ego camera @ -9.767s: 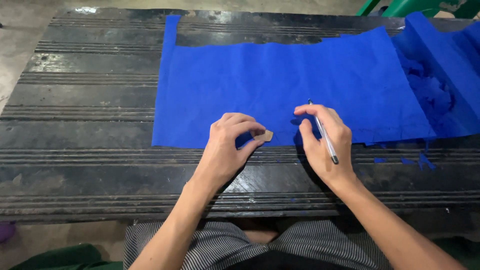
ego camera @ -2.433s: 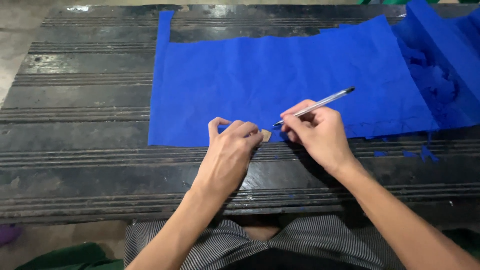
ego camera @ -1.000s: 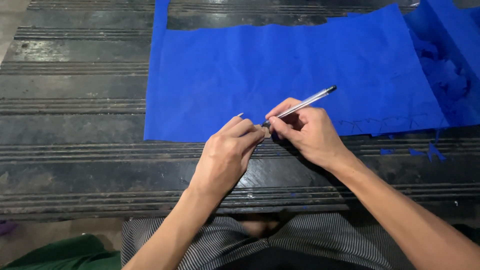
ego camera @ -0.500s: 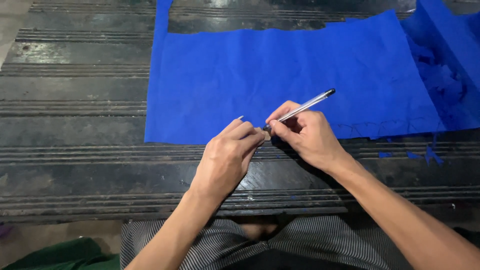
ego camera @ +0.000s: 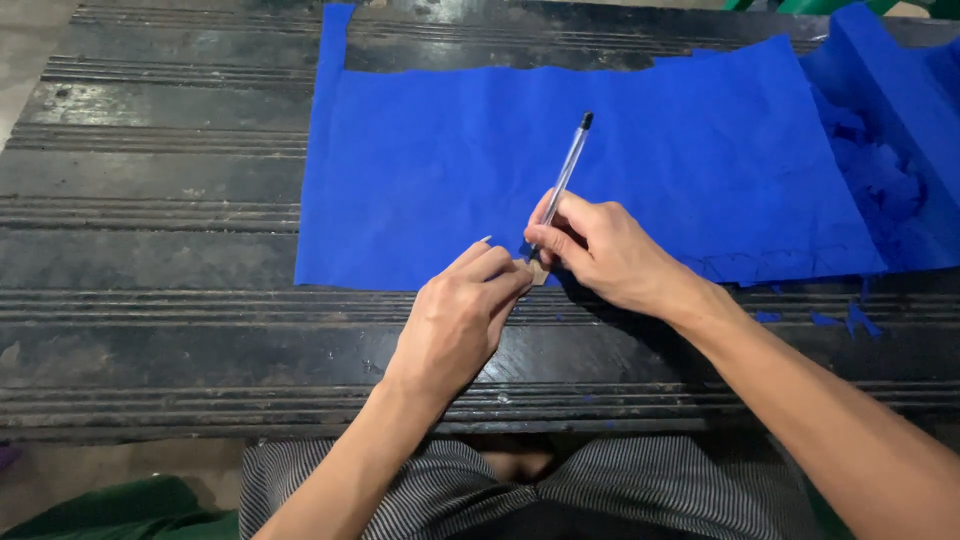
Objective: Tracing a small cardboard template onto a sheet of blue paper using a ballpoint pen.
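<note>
Right hand clamped on pen, left hand pinching small template on blue cloth; template slip toward six o'clock could skew line.

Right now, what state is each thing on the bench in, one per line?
Blue sheet: spread flat, wrinkled, near edge ragged.
Pen: gripped in the right hand, tip down on the sheet.
Small tan piece: pinned by the left hand.
Blue scraps: heaped at right.

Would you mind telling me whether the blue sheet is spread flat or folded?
Spread flat: the blue sheet lies open on the dark table, lightly creased, with no fold visible.
</note>
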